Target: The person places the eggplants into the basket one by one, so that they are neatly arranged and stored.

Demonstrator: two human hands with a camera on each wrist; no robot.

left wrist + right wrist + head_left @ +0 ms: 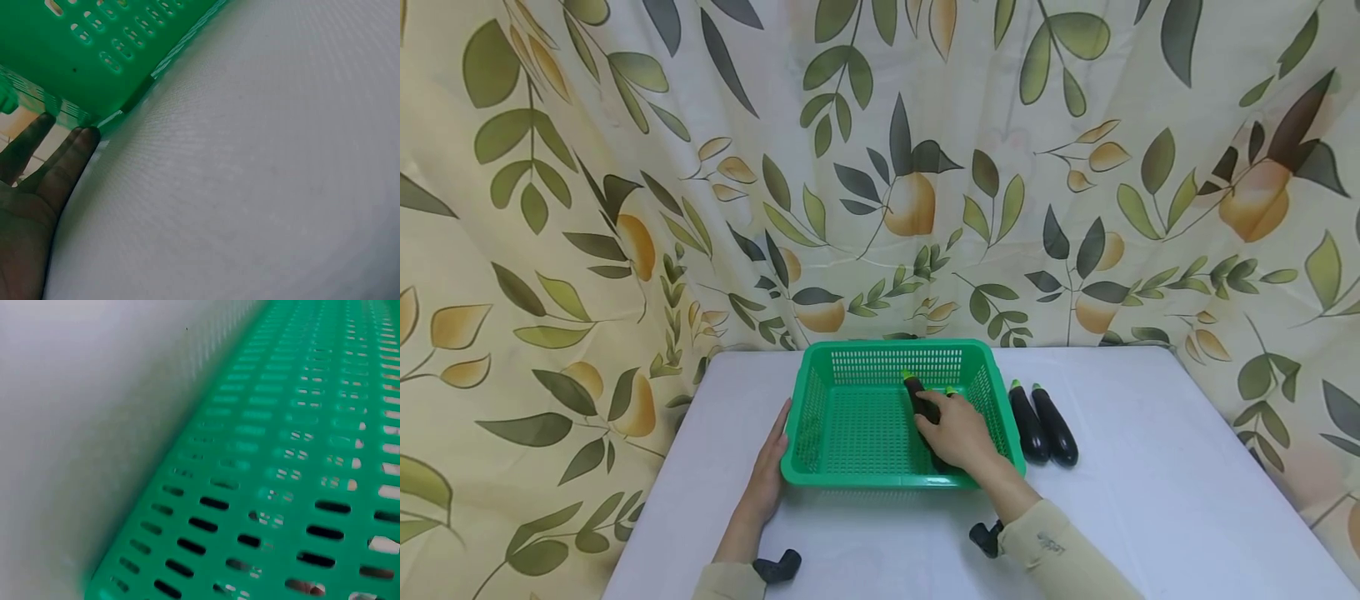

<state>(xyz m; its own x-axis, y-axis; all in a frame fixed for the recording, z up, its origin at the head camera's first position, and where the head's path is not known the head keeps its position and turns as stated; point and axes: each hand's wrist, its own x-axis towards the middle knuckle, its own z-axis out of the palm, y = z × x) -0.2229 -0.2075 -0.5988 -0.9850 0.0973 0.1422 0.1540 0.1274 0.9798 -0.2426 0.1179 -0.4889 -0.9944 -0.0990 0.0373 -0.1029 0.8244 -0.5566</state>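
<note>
A green plastic basket (868,482) with slotted walls stands on the table. Inside it, toward the right, a dark eggplant (917,393) with a green tip lies lengthwise. A second eggplant's green tip (951,391) shows just beyond my right hand (958,433), which hides most of that one. My right hand reaches over the front rim and grips an eggplant, thumb and fingers bent around it. At the basket's left side my left hand (766,475) rests with fairly straight fingers; in the left wrist view, its fingertips (90,134) are at the lower edge of the green wall.
Two more eggplants, an inner one (1030,425) and an outer one (1055,427), lie side by side just right of the basket. The white-covered table (1165,500) backs onto a leaf-and-fruit patterned curtain (880,275).
</note>
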